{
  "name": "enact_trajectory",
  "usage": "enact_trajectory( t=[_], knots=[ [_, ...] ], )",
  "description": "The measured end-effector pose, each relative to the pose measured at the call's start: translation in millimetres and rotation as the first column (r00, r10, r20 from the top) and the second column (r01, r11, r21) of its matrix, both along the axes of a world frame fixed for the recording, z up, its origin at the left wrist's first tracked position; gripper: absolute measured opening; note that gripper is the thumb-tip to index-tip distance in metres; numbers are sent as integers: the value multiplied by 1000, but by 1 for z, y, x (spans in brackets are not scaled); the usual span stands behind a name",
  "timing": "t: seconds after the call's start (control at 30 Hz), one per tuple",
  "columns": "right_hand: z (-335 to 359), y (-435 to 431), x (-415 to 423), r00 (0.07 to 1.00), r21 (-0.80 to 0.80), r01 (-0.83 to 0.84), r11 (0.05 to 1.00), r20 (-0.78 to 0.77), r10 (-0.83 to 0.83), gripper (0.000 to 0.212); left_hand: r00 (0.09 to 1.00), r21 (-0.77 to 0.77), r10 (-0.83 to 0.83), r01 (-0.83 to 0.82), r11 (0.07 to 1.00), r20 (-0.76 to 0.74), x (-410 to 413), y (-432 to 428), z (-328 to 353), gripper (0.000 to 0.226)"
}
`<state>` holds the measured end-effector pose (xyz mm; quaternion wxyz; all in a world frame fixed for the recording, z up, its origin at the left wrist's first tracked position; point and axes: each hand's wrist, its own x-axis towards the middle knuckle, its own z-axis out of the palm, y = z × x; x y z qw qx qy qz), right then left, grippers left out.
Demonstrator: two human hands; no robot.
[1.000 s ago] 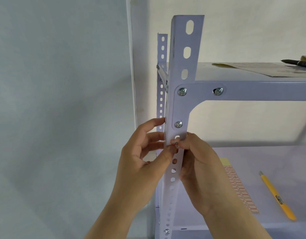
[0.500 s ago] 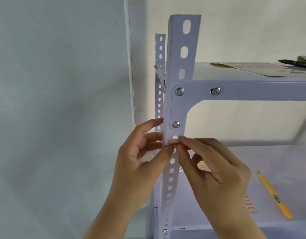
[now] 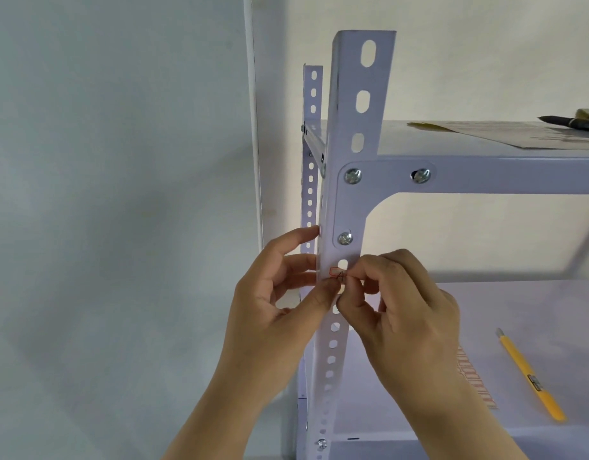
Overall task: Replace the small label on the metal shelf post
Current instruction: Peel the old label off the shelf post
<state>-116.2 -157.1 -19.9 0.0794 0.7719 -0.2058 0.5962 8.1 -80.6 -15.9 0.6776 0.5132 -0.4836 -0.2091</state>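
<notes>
A pale grey perforated metal shelf post [image 3: 356, 134] stands upright in the middle of the view. A small white label [image 3: 337, 273] with a red border and a black handwritten mark is stuck on the post's front face, below a bolt. My left hand [image 3: 276, 313] wraps the post from the left, its thumb tip pressed just under the label. My right hand [image 3: 402, 310] comes from the right, with thumb and forefinger pinched at the label's right end. The label's right part is hidden by my fingers.
A yellow utility knife [image 3: 532, 380] and a sheet of red-bordered labels [image 3: 475, 380] lie on the lower shelf [image 3: 535, 313]. On the top shelf [image 3: 452, 144] rest a paper sheet [image 3: 505, 134] and a black pen [image 3: 572, 122]. A wall is close on the left.
My right hand has come round from behind the post to its front and curled its fingers into a pinch at the label's right end. My left hand stays on the post.
</notes>
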Motion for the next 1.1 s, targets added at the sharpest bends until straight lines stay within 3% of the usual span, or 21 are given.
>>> enact_trajectory(
  t=[0.17,0.33,0.87,1.1],
  knots=[
    [-1,-2,0,998,61,-67,996,-18,68,5,1000,-3,-17,17,1000,-5,1,0,0,48],
    [-2,1,-8,995,24,-82,996,65,81,11,1000,-1,-23,23,1000,14,3,-2,-1,50],
    [-1,2,-8,990,124,-133,983,-36,138,18,994,11,14,-15,1000,106,11,-2,-4,48],
    [-4,4,-10,985,146,-162,976,-43,170,12,991,3,37,-38,999,129,10,-1,0,48]
  ],
)
